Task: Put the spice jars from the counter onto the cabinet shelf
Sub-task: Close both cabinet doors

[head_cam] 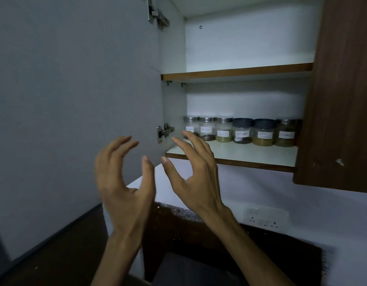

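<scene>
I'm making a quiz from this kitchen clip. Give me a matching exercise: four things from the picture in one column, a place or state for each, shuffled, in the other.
1. spice jars
2. upper shelf
3. left hand
4. wall socket

A. bare
B. empty, fingers curled
C. in a row on the lower shelf
D. on the wall under the cabinet

Pairs: 1-C, 2-A, 3-B, 4-D
</scene>
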